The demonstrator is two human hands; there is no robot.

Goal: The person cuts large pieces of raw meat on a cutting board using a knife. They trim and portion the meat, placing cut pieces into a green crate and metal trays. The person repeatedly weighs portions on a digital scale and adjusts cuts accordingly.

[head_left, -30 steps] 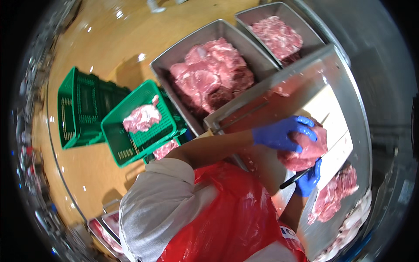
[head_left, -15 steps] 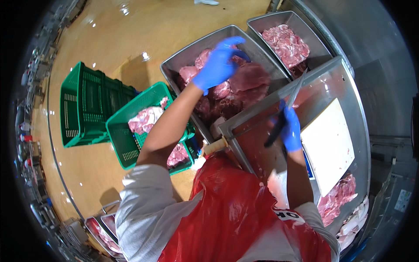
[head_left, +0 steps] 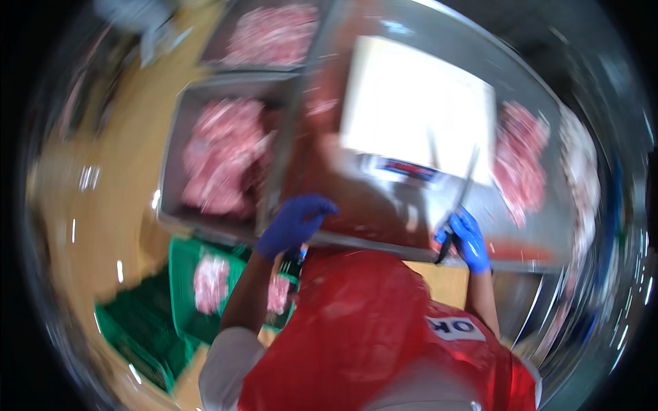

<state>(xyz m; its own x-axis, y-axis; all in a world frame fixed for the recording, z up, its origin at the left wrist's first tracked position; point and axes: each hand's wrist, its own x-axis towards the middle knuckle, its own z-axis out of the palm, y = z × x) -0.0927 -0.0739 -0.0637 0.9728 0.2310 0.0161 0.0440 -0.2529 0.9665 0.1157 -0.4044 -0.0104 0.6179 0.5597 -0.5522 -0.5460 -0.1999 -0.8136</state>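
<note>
My right hand (head_left: 469,238), in a blue glove, is closed round the dark handle of a knife (head_left: 467,181). Its blade points away from me, up toward a white cutting board (head_left: 418,103) on the metal worktable (head_left: 356,212). My left hand (head_left: 296,220), also blue-gloved, holds nothing; its fingers are loosely bent and apart over the table's near left corner. Close to it, a metal tub (head_left: 171,147) with large pieces of pink meat (head_left: 223,161) stands against the table's left side. Right of the board lies a slab of raw meat (head_left: 519,161). Motion blurs the picture.
A second metal tub (head_left: 216,51) with meat stands farther off at the left. Green crates (head_left: 179,281) sit on the floor at my left, some with meat in them. Pale pieces (head_left: 579,171) lie along the table's right side. Someone in pale clothing (head_left: 140,20) is at the far left.
My view has swung toward the table and board. My left hand has come back from above the meat tub to the table's near corner. The knife stays in my right hand.
</note>
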